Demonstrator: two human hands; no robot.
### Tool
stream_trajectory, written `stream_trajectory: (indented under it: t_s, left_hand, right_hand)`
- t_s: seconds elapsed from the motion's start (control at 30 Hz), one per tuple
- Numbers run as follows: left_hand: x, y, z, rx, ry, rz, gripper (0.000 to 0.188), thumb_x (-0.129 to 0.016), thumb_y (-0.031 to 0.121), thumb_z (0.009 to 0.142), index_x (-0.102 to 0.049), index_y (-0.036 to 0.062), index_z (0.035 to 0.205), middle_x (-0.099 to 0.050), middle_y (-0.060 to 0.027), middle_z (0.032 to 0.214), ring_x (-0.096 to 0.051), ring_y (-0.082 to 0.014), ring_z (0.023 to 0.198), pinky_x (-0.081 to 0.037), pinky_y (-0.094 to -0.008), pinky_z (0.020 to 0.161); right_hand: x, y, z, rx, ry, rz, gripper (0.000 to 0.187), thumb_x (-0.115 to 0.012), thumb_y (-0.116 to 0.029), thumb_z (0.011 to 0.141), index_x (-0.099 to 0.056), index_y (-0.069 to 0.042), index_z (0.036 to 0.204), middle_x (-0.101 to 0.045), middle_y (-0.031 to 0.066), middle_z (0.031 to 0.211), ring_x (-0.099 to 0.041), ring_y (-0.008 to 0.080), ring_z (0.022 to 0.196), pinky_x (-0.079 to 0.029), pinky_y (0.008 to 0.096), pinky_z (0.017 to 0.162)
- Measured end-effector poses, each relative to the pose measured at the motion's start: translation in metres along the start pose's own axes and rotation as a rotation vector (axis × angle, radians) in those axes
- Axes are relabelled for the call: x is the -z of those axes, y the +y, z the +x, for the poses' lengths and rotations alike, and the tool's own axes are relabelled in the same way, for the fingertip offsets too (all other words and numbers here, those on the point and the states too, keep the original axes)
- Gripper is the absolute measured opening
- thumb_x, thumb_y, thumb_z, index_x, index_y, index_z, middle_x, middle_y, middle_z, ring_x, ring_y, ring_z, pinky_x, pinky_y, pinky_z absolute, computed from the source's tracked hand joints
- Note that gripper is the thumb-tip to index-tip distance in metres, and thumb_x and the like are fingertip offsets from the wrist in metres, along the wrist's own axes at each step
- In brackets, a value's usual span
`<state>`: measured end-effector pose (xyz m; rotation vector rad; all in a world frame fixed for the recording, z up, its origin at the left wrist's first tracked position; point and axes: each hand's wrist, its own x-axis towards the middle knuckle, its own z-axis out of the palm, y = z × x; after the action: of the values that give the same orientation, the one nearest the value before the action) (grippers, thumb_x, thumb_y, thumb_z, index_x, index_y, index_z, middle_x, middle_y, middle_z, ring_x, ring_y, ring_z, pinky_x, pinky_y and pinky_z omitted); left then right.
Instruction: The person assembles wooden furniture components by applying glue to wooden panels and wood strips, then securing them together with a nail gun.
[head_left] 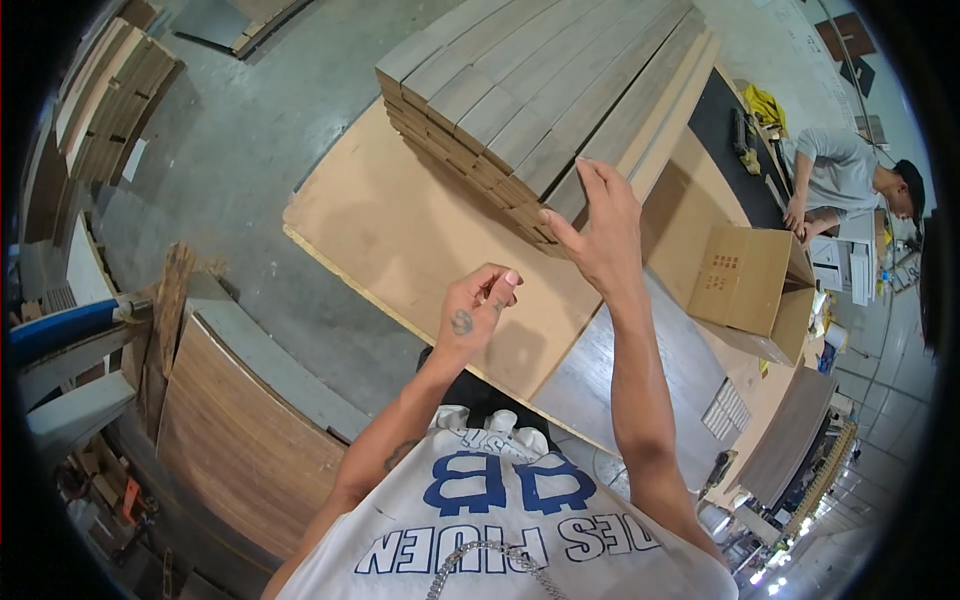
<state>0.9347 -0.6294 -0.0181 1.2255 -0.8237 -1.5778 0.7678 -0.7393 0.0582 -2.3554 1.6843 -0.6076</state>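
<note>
My right hand is at the near end of a neat stack of grey wood-look planks. Its thumb and fingers are spread around the corner of an upper plank. It seems to touch the plank, but I cannot see a firm grip. Lower and to the left, my left hand hovers over the tan board under the stack. Its fingers are curled in, with the thumb against them, and nothing shows in them. The plank ends form several layers facing me.
An open cardboard box stands right of my forearm, beside a grey sheet. A co-worker bends over a black surface at the right. A brown wood-grain panel lies lower left; stacked boards stand far left.
</note>
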Motion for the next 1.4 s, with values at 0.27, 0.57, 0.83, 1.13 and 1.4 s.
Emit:
stream_trajectory:
  t_s: [0.27, 0.57, 0.83, 1.13, 1.4]
  left_hand:
    - [0.001, -0.006, -0.003, -0.013, 0.009, -0.026, 0.031, -0.061, 0.027, 0.104, -0.069, -0.0024, 0.099, -0.062, -0.0015, 0.076, -0.057, -0.0094, 0.073, -0.045, -0.0251, 0.071]
    - [0.002, 0.002, -0.005, -0.013, 0.008, 0.003, 0.029, -0.062, 0.027, 0.103, -0.070, -0.0014, 0.099, -0.063, -0.0013, 0.076, -0.057, -0.0089, 0.074, -0.046, -0.0250, 0.071]
    - [0.009, -0.006, -0.004, -0.056, 0.009, 0.014, 0.029, -0.062, 0.028, 0.103, -0.070, -0.0003, 0.100, -0.063, -0.0017, 0.073, -0.058, -0.0078, 0.070, -0.045, -0.0237, 0.065]
    - [0.009, 0.004, -0.015, -0.063, 0.007, 0.017, 0.030, -0.064, 0.028, 0.103, -0.069, -0.0013, 0.099, -0.063, -0.0022, 0.075, -0.058, -0.0097, 0.073, -0.046, -0.0251, 0.071]
    - [-0.063, -0.005, -0.051, -0.119, -0.146, 0.171, 0.033, -0.063, 0.031, 0.103, -0.069, -0.0011, 0.099, -0.062, -0.0018, 0.073, -0.059, -0.0087, 0.071, -0.047, -0.0248, 0.067]
  right_hand:
    - [0.010, 0.000, 0.003, 0.055, -0.048, -0.041, 0.068, -0.079, -0.026, 0.078, -0.055, 0.001, 0.137, -0.056, 0.0197, 0.134, -0.053, 0.0369, 0.124, -0.041, 0.0475, 0.105]
    - [0.009, -0.004, 0.000, 0.092, -0.032, -0.118, 0.070, -0.076, -0.023, 0.080, -0.051, 0.001, 0.140, -0.057, 0.0214, 0.133, -0.054, 0.0371, 0.123, -0.042, 0.0467, 0.104]
    - [0.010, -0.011, 0.001, 0.001, -0.050, 0.004, 0.078, -0.078, -0.020, 0.080, -0.043, -0.001, 0.147, -0.055, 0.0197, 0.136, -0.053, 0.0377, 0.124, -0.045, 0.0458, 0.104]
    - [-0.004, -0.008, -0.013, 0.001, 0.122, 0.147, 0.076, -0.079, -0.026, 0.084, -0.043, -0.004, 0.147, -0.052, 0.0210, 0.142, -0.050, 0.0377, 0.131, -0.046, 0.0455, 0.106]
    - [0.066, 0.014, -0.162, -0.618, 0.388, 1.147, 0.020, -0.062, -0.018, 0.103, -0.065, 0.001, 0.104, -0.071, 0.0063, 0.087, -0.067, 0.0139, 0.082, -0.055, 0.0291, 0.080]
